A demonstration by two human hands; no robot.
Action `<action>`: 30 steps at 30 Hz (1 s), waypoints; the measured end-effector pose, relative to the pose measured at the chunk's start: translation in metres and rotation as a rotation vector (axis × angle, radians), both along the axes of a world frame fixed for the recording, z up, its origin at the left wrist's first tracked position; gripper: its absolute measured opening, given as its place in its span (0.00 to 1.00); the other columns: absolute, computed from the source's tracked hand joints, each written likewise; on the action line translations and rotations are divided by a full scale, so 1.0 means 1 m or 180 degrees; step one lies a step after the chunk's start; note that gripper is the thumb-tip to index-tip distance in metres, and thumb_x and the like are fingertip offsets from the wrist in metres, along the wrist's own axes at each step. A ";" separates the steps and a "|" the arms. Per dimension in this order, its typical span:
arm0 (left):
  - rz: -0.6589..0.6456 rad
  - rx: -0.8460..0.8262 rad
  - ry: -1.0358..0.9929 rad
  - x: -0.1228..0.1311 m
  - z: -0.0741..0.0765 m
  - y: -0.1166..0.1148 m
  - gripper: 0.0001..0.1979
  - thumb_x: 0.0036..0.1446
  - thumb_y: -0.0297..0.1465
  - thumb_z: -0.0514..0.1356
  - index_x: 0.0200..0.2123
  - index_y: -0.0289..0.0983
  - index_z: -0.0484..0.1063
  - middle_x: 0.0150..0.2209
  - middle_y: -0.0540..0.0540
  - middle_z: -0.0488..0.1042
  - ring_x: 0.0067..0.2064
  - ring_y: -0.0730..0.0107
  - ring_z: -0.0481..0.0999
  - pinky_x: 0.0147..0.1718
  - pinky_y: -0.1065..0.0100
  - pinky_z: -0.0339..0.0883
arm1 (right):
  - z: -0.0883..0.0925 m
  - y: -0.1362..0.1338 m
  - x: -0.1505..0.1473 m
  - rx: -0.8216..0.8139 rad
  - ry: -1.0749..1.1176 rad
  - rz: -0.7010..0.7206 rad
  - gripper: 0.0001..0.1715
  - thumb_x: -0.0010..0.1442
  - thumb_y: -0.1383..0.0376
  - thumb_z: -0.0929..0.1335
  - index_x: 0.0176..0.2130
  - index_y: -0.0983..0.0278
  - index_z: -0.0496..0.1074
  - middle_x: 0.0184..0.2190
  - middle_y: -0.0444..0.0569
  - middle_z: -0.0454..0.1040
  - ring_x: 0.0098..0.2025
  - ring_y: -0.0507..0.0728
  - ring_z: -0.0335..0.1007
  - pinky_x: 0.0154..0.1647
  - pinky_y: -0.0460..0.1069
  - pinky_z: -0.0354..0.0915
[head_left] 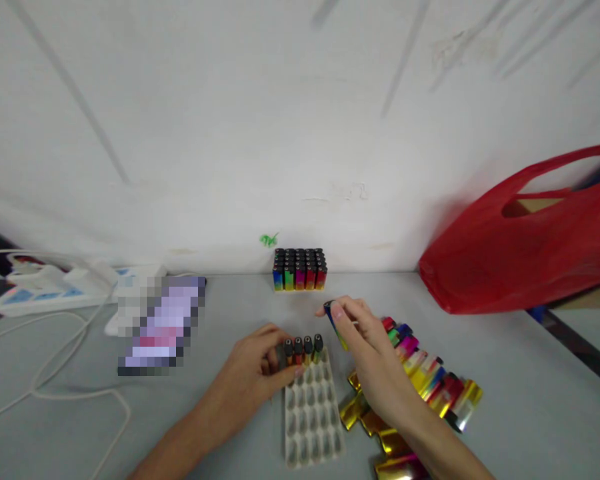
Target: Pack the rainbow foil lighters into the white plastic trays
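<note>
A pale moulded tray (314, 417) with rows of hollows lies in front of me. Several black-topped lighters (307, 350) stand upright in its far row. My left hand (260, 363) is closed about the left end of that row, thumb across the front and fingers behind; its fingertips are partly hidden. Just right of the row and above the table, my right hand (363, 327) pinches one tilted lighter (336, 325), dark-topped with a blue and yellow body, between thumb and fingers. Beneath and beside the right forearm lies a loose heap of shiny, coloured lighters (425, 373).
A block of upright lighters (300, 270) stands against the white wall behind the tray. To the left are a phone (165, 327) with a blurred screen, a power strip (55, 287) and white cables (80, 393). A red bag (520, 247) leans at the right.
</note>
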State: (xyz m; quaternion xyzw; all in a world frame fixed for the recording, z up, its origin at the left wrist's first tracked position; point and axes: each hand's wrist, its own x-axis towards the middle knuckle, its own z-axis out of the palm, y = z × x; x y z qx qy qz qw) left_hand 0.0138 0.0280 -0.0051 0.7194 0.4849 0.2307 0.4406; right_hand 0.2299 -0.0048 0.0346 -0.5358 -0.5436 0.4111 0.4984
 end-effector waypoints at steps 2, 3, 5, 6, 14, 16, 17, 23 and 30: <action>-0.0010 -0.0001 0.0019 0.000 0.000 0.000 0.11 0.59 0.40 0.70 0.38 0.38 0.80 0.36 0.51 0.69 0.31 0.69 0.70 0.28 0.71 0.64 | -0.001 0.001 0.002 0.0001 -0.0175 0.0152 0.20 0.79 0.50 0.64 0.42 0.59 0.76 0.42 0.47 0.76 0.48 0.60 0.70 0.53 0.53 0.61; -0.0011 0.0005 0.0030 0.000 0.001 0.000 0.11 0.59 0.40 0.70 0.36 0.38 0.79 0.35 0.51 0.69 0.31 0.69 0.70 0.28 0.71 0.63 | -0.001 0.002 0.003 0.0004 -0.0267 0.0168 0.19 0.78 0.50 0.65 0.41 0.59 0.75 0.40 0.46 0.75 0.46 0.59 0.70 0.50 0.53 0.61; -0.0012 0.0013 0.0050 0.000 0.002 0.000 0.12 0.59 0.41 0.71 0.35 0.38 0.79 0.35 0.52 0.68 0.31 0.69 0.70 0.28 0.71 0.63 | -0.003 0.003 0.004 -0.0006 -0.0452 0.0134 0.18 0.77 0.51 0.67 0.40 0.59 0.75 0.37 0.45 0.75 0.42 0.59 0.69 0.47 0.53 0.60; -0.0009 0.0020 0.0059 0.000 0.002 0.000 0.12 0.59 0.41 0.71 0.36 0.38 0.79 0.34 0.52 0.68 0.30 0.69 0.70 0.28 0.71 0.63 | -0.004 0.003 0.005 -0.0045 -0.0505 0.0115 0.17 0.76 0.51 0.68 0.39 0.59 0.74 0.35 0.44 0.74 0.40 0.58 0.69 0.45 0.53 0.60; 0.0005 0.0052 -0.0006 0.000 -0.002 -0.001 0.11 0.59 0.39 0.70 0.35 0.38 0.79 0.34 0.52 0.68 0.31 0.70 0.69 0.29 0.71 0.62 | -0.008 0.010 0.016 -0.0183 -0.0631 0.0235 0.16 0.71 0.54 0.73 0.35 0.60 0.72 0.30 0.42 0.74 0.34 0.56 0.68 0.38 0.52 0.59; 0.0000 0.0044 -0.0042 0.000 -0.004 -0.001 0.11 0.60 0.40 0.70 0.35 0.38 0.78 0.34 0.52 0.68 0.31 0.69 0.70 0.29 0.71 0.62 | -0.004 0.008 0.016 -0.0107 -0.0811 0.0353 0.15 0.72 0.55 0.72 0.36 0.59 0.72 0.31 0.43 0.76 0.35 0.57 0.70 0.39 0.52 0.59; -0.0001 0.0041 -0.0051 0.000 -0.004 -0.001 0.11 0.60 0.40 0.70 0.35 0.38 0.78 0.34 0.52 0.68 0.31 0.69 0.70 0.29 0.71 0.63 | -0.002 0.007 0.016 -0.0044 -0.0950 0.0404 0.15 0.72 0.54 0.72 0.37 0.59 0.73 0.32 0.43 0.77 0.35 0.57 0.71 0.41 0.53 0.59; 0.0019 0.0075 -0.0010 0.000 -0.001 0.000 0.10 0.59 0.39 0.71 0.36 0.38 0.79 0.34 0.52 0.68 0.32 0.68 0.70 0.30 0.71 0.64 | 0.008 0.002 0.014 0.0658 -0.1649 0.0525 0.22 0.79 0.55 0.66 0.33 0.59 0.72 0.32 0.43 0.77 0.39 0.59 0.72 0.48 0.56 0.56; 0.0041 0.0074 0.0021 0.000 0.001 -0.001 0.11 0.58 0.39 0.71 0.39 0.38 0.82 0.35 0.50 0.71 0.31 0.68 0.70 0.29 0.70 0.65 | -0.004 0.008 0.018 0.0534 -0.2657 -0.0170 0.19 0.79 0.59 0.63 0.36 0.60 0.73 0.34 0.51 0.79 0.41 0.64 0.73 0.47 0.58 0.57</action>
